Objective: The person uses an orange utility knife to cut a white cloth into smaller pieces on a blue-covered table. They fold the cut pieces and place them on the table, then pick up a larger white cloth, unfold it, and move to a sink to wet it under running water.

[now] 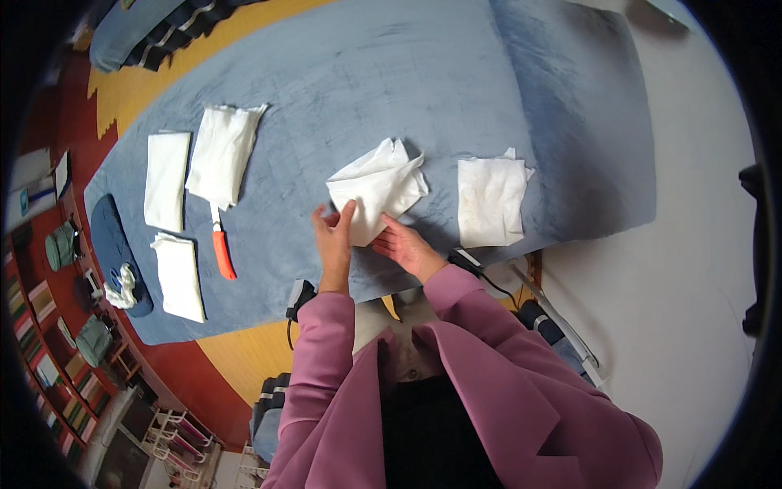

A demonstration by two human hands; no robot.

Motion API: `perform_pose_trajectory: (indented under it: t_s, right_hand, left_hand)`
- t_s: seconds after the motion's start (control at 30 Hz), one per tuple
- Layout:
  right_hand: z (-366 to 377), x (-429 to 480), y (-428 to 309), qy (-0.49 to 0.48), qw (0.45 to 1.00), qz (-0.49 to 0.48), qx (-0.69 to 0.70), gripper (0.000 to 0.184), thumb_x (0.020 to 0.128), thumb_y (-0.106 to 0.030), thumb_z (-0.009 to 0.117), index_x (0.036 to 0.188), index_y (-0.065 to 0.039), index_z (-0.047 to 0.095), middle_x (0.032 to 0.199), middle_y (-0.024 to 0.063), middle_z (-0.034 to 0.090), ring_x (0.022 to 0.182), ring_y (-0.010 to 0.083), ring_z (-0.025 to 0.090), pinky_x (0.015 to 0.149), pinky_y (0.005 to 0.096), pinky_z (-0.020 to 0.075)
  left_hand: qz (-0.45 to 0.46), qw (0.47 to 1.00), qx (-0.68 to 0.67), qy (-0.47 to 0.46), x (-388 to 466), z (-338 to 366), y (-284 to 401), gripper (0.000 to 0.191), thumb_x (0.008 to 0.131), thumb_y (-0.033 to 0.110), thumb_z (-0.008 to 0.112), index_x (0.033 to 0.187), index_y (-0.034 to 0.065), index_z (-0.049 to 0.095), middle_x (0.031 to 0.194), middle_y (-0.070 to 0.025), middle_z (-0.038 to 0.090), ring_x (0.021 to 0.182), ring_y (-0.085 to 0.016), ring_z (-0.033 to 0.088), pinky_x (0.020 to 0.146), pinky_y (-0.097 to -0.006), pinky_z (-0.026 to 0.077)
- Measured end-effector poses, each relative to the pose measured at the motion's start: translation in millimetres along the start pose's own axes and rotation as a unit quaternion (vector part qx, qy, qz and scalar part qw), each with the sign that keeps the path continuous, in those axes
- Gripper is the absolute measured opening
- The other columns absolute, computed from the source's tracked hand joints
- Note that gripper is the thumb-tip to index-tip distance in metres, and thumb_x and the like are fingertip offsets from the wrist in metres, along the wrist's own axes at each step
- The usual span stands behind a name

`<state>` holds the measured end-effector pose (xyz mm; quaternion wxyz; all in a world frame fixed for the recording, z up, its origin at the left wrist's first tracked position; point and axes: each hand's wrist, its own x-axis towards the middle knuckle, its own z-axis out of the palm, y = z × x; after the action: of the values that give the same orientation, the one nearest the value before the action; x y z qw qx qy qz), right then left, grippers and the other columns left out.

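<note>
A partly folded white cloth (379,183) lies at a slant on the blue-grey bed-like covered surface (391,79) before me. My left hand (335,238) is at its lower left edge, with the thumb against the cloth and the fingers spread apart. My right hand (410,249) pinches the lower right edge, thumb on top and fingers beneath. To the right lies a flat folded white cloth (490,202) with frayed corners and faint stains.
At the left are more folded white cloths (166,182). An orange-handled knife (223,253) has its blade partly under one cloth (223,153). Farther left, a crumpled white cloth (122,288) rests on a dark blue pad (116,229). Black strapped devices (300,296) are on my wrists.
</note>
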<state>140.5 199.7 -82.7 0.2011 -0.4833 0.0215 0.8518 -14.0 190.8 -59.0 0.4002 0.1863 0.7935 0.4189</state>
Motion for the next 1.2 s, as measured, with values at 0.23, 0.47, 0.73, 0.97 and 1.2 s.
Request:
perform_pose_trajectory:
  t_s: [0.23, 0.47, 0.73, 0.97, 1.2]
  right_hand:
    - [11, 18, 12, 0.002, 0.996, -0.021, 0.087, 0.032, 0.085, -0.023, 0.069, 0.112, -0.007, 0.061, 0.105, 0.004, 0.063, 0.096, 0.0175, 0.061, 0.086, 0.032, 0.0499]
    - [12, -3, -2, 0.034, 0.993, -0.105, 0.048, 0.036, 0.084, -0.015, 0.065, 0.118, -0.005, 0.057, 0.114, 0.0063, 0.062, 0.106, 0.0188, 0.06, 0.091, 0.0327, 0.0471]
    - [11, -77, -58, 0.055, 0.923, -0.318, -0.209, 0.045, 0.089, -0.011, 0.057, 0.132, -0.001, 0.048, 0.117, 0.007, 0.06, 0.108, 0.014, 0.054, 0.096, 0.0294, 0.0409]
    - [-5, -222, -127, 0.403, 0.396, -0.443, -0.696, 0.049, 0.078, 0.002, 0.051, 0.127, 0.002, 0.052, 0.131, 0.0187, 0.053, 0.099, 0.0332, 0.054, 0.087, 0.0386, 0.0474]
    - [-34, -103, -84, 0.35, 0.446, -0.371, -0.735, 0.066, 0.083, -0.031, 0.063, 0.134, 0.006, 0.044, 0.145, 0.0175, 0.039, 0.127, 0.0367, 0.041, 0.102, 0.041, 0.039]
  left_hand:
    - [0.366, 0.837, 0.364, -0.183, 34, -7, 60, 0.06, 0.066, 0.034, 0.08, 0.117, 0.0089, 0.061, 0.104, -0.0126, 0.062, 0.111, -0.032, 0.051, 0.101, -0.047, 0.03]
    - [-0.042, 0.934, 0.212, -0.284, 46, -53, 28, 0.026, 0.081, 0.025, 0.074, 0.081, -0.0005, 0.069, 0.07, 0.0048, 0.06, 0.063, -0.004, 0.045, 0.055, -0.021, 0.034]
    - [-0.006, 0.995, 0.014, -0.1, -32, -23, 45, 0.053, 0.081, 0.02, 0.074, 0.124, 0.0021, 0.048, 0.114, -0.0083, 0.055, 0.099, -0.016, 0.053, 0.079, -0.0288, 0.043]
    - [0.239, 0.956, 0.094, -0.145, -78, 20, 86, 0.036, 0.078, 0.009, 0.074, 0.109, 0.0036, 0.058, 0.105, -0.0092, 0.058, 0.095, -0.023, 0.056, 0.077, -0.0327, 0.046]
    - [0.252, 0.932, 0.215, -0.15, -75, -8, 44, 0.032, 0.077, 0.011, 0.074, 0.105, 0.004, 0.06, 0.101, -0.0114, 0.058, 0.089, -0.027, 0.058, 0.071, -0.0343, 0.049]
